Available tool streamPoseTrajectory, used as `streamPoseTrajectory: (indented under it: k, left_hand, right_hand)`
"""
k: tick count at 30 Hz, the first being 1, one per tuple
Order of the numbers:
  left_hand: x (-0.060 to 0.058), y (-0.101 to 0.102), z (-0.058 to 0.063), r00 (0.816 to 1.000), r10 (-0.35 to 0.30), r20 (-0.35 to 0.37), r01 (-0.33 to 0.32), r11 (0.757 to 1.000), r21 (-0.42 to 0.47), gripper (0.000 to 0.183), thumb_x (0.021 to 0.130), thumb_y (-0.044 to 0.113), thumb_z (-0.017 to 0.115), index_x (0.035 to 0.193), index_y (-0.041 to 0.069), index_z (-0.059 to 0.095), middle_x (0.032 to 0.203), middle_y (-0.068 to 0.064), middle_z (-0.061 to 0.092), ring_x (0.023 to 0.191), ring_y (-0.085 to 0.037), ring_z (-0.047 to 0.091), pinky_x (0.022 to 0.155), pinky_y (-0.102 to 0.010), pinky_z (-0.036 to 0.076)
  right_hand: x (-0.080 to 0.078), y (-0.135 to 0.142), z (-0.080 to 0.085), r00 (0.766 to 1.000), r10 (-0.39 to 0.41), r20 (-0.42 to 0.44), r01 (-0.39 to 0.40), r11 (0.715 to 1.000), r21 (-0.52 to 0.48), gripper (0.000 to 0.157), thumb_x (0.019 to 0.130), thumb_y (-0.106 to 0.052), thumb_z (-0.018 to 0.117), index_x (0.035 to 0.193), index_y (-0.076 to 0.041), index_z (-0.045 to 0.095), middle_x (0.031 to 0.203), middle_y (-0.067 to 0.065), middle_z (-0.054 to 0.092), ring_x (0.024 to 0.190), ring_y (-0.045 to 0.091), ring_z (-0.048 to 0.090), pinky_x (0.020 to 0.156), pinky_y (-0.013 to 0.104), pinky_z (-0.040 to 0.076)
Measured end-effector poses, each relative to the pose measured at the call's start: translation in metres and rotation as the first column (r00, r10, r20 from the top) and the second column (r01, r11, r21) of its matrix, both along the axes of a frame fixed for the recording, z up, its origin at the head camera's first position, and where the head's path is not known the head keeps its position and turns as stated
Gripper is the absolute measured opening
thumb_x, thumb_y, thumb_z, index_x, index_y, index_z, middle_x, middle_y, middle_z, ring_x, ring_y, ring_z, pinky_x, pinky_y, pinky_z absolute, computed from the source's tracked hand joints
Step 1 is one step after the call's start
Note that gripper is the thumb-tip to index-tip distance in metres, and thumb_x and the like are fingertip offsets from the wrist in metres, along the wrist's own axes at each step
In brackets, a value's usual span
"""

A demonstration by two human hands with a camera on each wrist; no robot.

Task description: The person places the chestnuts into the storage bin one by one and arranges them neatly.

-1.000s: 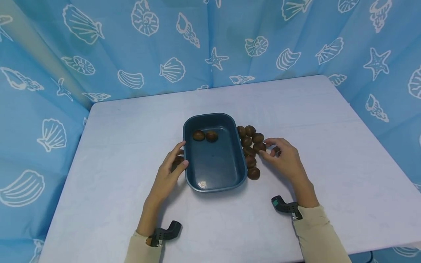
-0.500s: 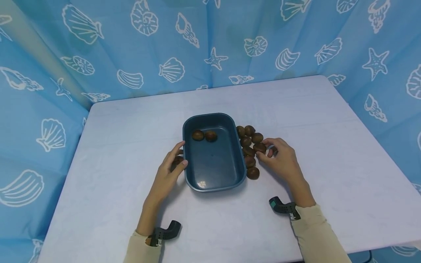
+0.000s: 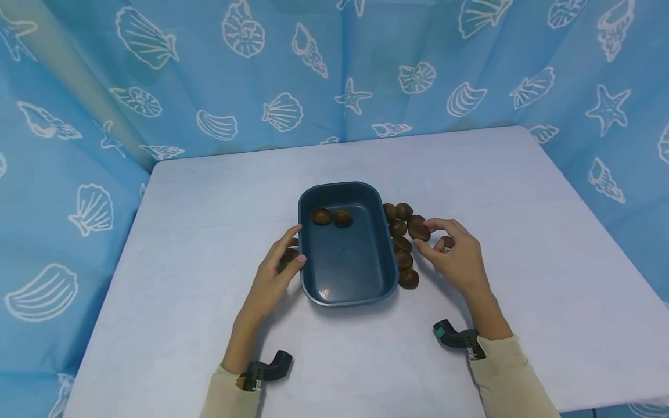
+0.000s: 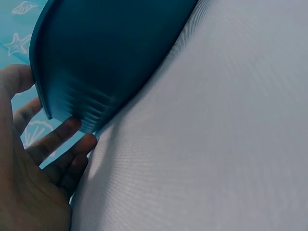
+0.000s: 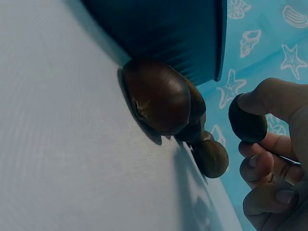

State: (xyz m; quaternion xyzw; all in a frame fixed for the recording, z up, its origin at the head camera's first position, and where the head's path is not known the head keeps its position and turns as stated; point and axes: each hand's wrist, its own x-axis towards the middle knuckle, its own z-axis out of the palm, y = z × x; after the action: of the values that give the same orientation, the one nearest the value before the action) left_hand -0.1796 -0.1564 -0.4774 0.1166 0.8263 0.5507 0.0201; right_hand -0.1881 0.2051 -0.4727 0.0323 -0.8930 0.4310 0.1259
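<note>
A dark blue tray stands mid-table, with two brown chestnuts inside near its far end. My left hand touches the tray's left side; thumb and index meet the rim, and the other fingers lie against the outer wall in the left wrist view. Beside the right wall, my right hand pinches a chestnut between thumb and fingertips. That chestnut hangs clear of the others in the right wrist view. Several more chestnuts cluster along the tray's right wall.
A white cloth covers the table. Blue curtains with white shell prints hang behind and at both sides. Each wrist wears a black camera mount, one on the left and one on the right.
The right hand has taken hold of a chestnut and raised it from the cluster. The left hand stays at the tray. The head view has shifted slightly.
</note>
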Motion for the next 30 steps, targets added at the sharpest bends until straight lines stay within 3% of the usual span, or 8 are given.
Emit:
streamPoseTrajectory:
  k: [7,16,24,30]
  left_hand:
    - [-0.001,-0.002,-0.004,1.0,0.003,0.0,-0.003,1.0,0.001,0.055,0.102,0.036,0.058,0.153,0.04,0.038,0.136,-0.001,0.051,0.115,-0.02,0.055,0.097,-0.046,0.045]
    - [-0.003,-0.003,-0.005,1.0,-0.025,-0.019,0.026,0.999,0.027,0.056,0.103,0.035,0.057,0.155,0.033,0.038,0.137,-0.003,0.051,0.116,-0.022,0.055,0.1,-0.047,0.044]
    - [-0.003,-0.004,-0.007,0.999,-0.02,-0.03,0.022,0.999,0.034,0.055,0.103,0.034,0.057,0.155,0.032,0.038,0.137,-0.005,0.051,0.115,-0.024,0.055,0.1,-0.049,0.044]
    - [-0.004,-0.004,-0.007,0.999,-0.016,-0.036,0.017,0.999,0.027,0.055,0.102,0.037,0.057,0.154,0.039,0.037,0.136,-0.002,0.051,0.115,-0.021,0.055,0.1,-0.045,0.044]
  right_hand:
    - [0.0,-0.007,0.003,0.999,0.028,-0.019,-0.029,0.998,-0.052,0.039,0.087,-0.021,0.08,0.122,-0.011,0.067,0.112,0.002,0.061,0.061,0.01,0.054,0.045,0.022,0.041]
    - [0.0,-0.018,0.013,0.997,0.069,-0.034,-0.072,0.991,-0.115,0.043,0.086,-0.017,0.081,0.126,-0.013,0.066,0.113,0.001,0.059,0.056,0.011,0.049,0.044,0.021,0.036]
    - [-0.001,-0.033,0.029,0.986,0.15,-0.072,-0.156,0.983,-0.093,0.045,0.085,-0.013,0.082,0.127,-0.014,0.066,0.11,0.001,0.06,0.063,0.013,0.051,0.049,0.021,0.039]
    - [-0.006,-0.038,0.037,0.967,0.226,-0.115,-0.23,0.973,-0.026,0.041,0.086,-0.012,0.08,0.125,-0.014,0.066,0.109,0.0,0.061,0.067,0.012,0.051,0.054,0.02,0.042]
